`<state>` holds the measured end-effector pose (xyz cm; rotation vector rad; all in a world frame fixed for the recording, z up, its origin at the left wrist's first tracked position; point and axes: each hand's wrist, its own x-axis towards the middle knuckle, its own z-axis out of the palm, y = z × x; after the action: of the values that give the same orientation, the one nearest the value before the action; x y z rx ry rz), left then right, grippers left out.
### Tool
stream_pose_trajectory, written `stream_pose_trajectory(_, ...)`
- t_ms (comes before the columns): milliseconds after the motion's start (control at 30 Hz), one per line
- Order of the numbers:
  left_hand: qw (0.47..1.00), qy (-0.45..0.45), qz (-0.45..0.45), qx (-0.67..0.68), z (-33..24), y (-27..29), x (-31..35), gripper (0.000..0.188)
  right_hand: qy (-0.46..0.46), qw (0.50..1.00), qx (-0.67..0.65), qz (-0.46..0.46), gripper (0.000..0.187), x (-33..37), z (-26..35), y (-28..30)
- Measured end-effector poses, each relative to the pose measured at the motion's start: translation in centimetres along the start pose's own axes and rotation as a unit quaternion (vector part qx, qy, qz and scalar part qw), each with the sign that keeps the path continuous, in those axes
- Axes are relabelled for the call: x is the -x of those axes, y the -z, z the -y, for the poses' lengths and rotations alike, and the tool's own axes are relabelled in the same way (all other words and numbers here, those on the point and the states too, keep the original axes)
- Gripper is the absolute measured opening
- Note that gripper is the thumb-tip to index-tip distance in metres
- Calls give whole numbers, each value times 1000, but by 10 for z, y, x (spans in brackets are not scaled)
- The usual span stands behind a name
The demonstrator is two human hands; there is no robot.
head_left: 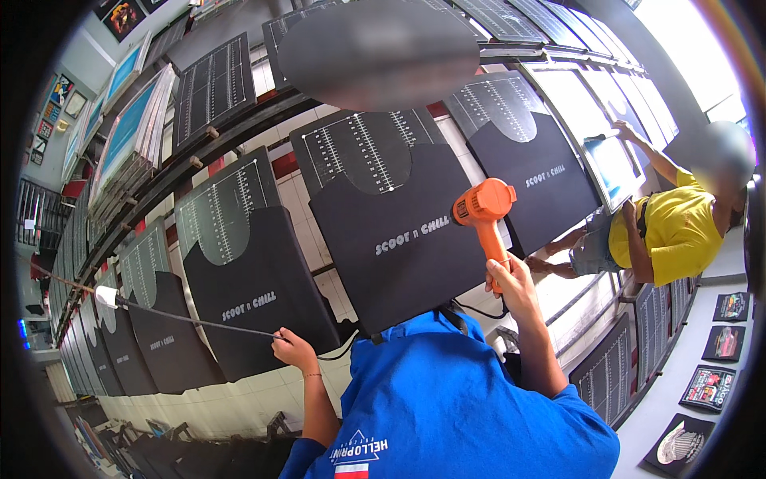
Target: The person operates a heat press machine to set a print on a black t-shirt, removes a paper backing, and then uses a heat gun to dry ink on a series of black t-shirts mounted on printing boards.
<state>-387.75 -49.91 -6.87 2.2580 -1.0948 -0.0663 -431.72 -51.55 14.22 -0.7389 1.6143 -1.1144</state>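
My right hand [517, 286] is closed around the handle of an orange heat gun [484, 201]. The gun is over the right part of a black fabric panel [383, 271] with pale lettering. That panel lies on a dark platen [355, 144] marked with white ruler lines. At the left, my left hand [294, 350] grips a dark power cord [199, 322], which stretches up and left to a white plug connector [105, 296]. Close by the left hand lies another black panel [247, 319] on its own platen. Whether the gun blows heat cannot be seen.
More platens with black panels [171, 343] run off to the left. To the right, a person in a yellow shirt [666, 227] handles a screen frame [610, 160] over a neighbouring platen. Stacked screen frames [132, 144] stand at the far left, behind a dark rail [239, 124].
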Motion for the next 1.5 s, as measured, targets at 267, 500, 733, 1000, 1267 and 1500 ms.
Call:
stream_pose_trajectory(267,1000,-12,-12,-15,-2,-5,1,33,0,999,32,28,27,1,-2,-10)
stream_pose_trajectory(500,998,-4,-37,-53,-6,9,-5,27,-13,983,75,168,28,24,3,-68)
stream_pose_trajectory(733,998,-6,-59,0,-4,13,-6,21,7,951,141,274,26,33,12,-101)
stream_pose_trajectory(1000,997,-10,-76,-26,-8,18,-3,20,15,953,76,293,33,26,19,-98)
stream_pose_trajectory(1267,995,-35,-89,-17,-13,23,-6,20,60,966,150,202,27,36,10,-78)
stream_pose_trajectory(1500,994,-64,-72,-44,-8,7,-12,25,-9,954,148,262,51,39,17,-90)
